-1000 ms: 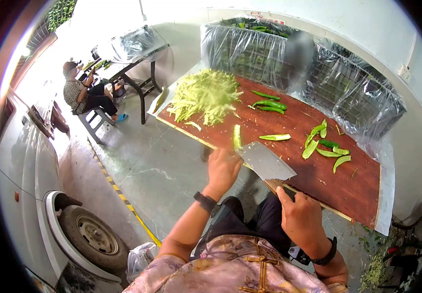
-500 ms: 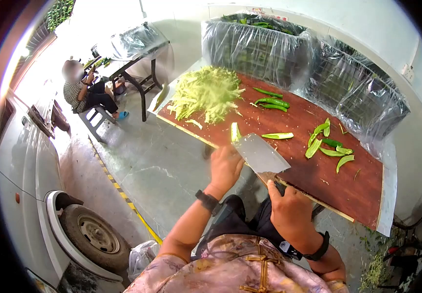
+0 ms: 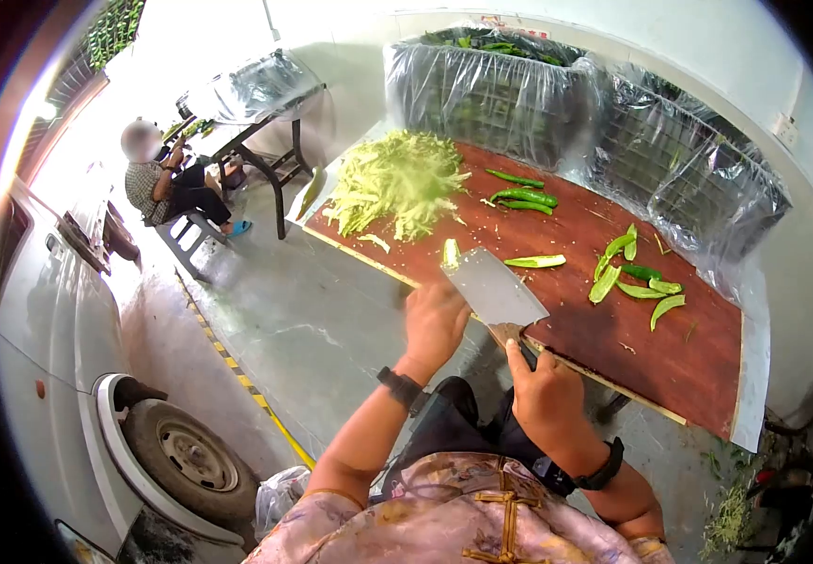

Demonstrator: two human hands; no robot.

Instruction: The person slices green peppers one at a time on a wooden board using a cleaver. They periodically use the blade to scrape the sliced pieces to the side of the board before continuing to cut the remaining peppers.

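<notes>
My right hand [image 3: 549,395] grips the handle of a wide cleaver [image 3: 496,287], whose blade lies over the front edge of the red-brown board [image 3: 613,324]. My left hand [image 3: 435,324] is curled at the same edge, left of the blade; its fingertips are partly hidden, and what they hold cannot be made out. A pale green piece of pepper [image 3: 451,253] stands just beyond the blade's tip. To its right lies a split pepper [image 3: 534,261]. Shredded pale green strips [image 3: 392,183] are heaped at the board's left. Whole green peppers [image 3: 525,196] lie farther back.
Cut pepper pieces [image 3: 665,308] lie on the board's right. Plastic-lined crates [image 3: 491,99] stand behind it. At the far left a person [image 3: 157,183] sits by another table [image 3: 265,89]. A vehicle wheel [image 3: 186,456] is at lower left, and green scraps [image 3: 731,517] lie at lower right.
My right hand and the cleaver have shifted slightly left. My left hand stays at nearly the same spot. The view has moved a little.
</notes>
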